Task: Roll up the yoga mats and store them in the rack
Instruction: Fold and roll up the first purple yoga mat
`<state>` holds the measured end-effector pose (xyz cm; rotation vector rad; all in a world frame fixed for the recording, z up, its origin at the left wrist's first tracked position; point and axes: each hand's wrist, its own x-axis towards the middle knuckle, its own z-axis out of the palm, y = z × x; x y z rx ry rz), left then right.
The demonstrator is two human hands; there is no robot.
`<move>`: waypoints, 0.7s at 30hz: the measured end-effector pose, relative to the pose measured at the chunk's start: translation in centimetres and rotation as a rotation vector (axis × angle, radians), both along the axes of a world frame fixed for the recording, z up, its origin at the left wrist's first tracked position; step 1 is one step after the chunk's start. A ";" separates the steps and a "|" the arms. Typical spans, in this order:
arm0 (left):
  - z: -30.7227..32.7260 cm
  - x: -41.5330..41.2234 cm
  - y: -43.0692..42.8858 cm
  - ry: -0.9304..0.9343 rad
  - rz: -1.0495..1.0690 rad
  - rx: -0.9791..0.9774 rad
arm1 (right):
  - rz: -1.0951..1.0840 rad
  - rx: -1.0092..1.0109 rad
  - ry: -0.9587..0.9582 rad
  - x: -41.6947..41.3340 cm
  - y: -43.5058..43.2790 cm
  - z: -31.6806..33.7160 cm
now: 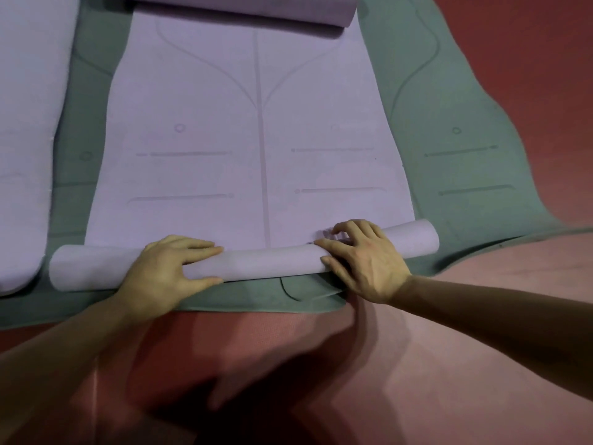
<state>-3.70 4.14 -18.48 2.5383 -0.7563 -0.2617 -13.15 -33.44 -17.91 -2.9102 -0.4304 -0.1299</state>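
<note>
A lilac yoga mat (250, 130) lies flat on top of a green mat (455, 149). Its near end is wound into a roll (266, 261) that runs left to right in front of me. My left hand (167, 271) lies over the left half of the roll, fingers stretched across its top and thumb along its near side. My right hand (362, 258) sits on the right half with its fingers bent over the roll's top. The far end of the lilac mat is curled into a second roll (244, 11) at the top edge.
Another pale lilac mat (25, 130) lies flat at the left. A pink mat (465, 332) and red floor (545, 75) fill the near and right side. No rack is in view.
</note>
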 end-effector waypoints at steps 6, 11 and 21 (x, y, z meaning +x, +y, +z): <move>-0.4 -0.9 0.3 -0.154 -0.088 0.081 | 0.025 0.060 0.136 1.2 -0.5 0.3; -0.7 -1.0 0.3 -0.252 -0.117 0.139 | 0.018 0.061 0.194 1.2 -0.8 0.5; 0.3 -2.4 -0.1 -0.314 -0.003 0.085 | 0.053 -0.022 0.168 0.4 -0.5 1.6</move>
